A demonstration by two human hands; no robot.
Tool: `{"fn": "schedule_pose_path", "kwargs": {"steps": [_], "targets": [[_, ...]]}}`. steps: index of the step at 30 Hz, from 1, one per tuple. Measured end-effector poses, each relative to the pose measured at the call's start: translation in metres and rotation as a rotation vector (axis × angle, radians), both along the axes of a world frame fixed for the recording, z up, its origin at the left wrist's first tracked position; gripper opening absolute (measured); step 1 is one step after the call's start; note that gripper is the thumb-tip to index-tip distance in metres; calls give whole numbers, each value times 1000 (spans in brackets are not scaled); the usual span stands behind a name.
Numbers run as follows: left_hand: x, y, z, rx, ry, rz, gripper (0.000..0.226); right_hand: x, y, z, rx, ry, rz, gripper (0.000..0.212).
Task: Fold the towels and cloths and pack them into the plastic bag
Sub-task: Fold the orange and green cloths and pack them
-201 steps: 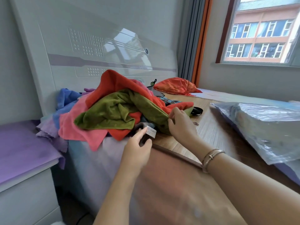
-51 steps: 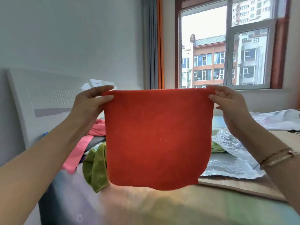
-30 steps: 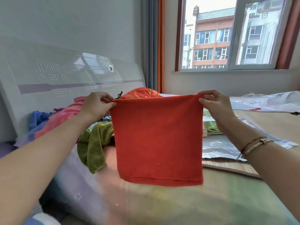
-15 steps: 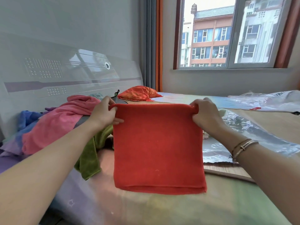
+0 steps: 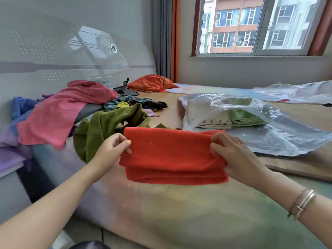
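The red cloth is now folding over into a short, wide shape; a moment ago it was hanging down long. The left hand is pinching its left end and the right hand is gripping its right end, lower over the bed than before. The plastic bag is lying just behind it.

Near edge of the bed: open surface, passable below and in front of both hands. Toward the headboard edge, left: a heap of loose cloths with an olive towel spilling nearest. Right, on the wooden board: the plastic bag, its mouth slumped low over folded towels.
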State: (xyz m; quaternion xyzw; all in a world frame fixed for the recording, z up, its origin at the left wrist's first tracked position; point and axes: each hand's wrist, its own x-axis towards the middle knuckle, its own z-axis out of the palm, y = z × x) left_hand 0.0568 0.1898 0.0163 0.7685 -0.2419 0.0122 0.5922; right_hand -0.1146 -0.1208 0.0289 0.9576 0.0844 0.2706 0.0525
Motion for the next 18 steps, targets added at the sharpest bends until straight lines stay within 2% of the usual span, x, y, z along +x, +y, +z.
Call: {"fn": "schedule_pose_path", "kwargs": {"steps": [5, 9, 11, 13, 15, 16, 18], "targets": [[-5, -6, -36, 169, -61, 124, 30, -6, 0, -23, 64, 110, 23, 38], [-9, -15, -38, 276, 102, 232, 56, -10, 3, -19, 89, 144, -5, 18], [-10, -20, -35, 229, 157, 252, 66, -9, 5, -11, 188, 157, -11, 30], [-5, -22, -32, 147, 185, 275, 65, -4, 8, -5, 356, 110, -29, 36], [1, -23, -31, 60, 220, 248, 52, 4, 10, -2, 461, 35, -80, 22], [4, -24, -30, 8, 239, 222, 42, 10, 11, -1, 456, 25, -134, 26], [5, -24, -26, -95, 239, 173, 26, 20, 9, 3, 427, 51, -272, 48]]}}
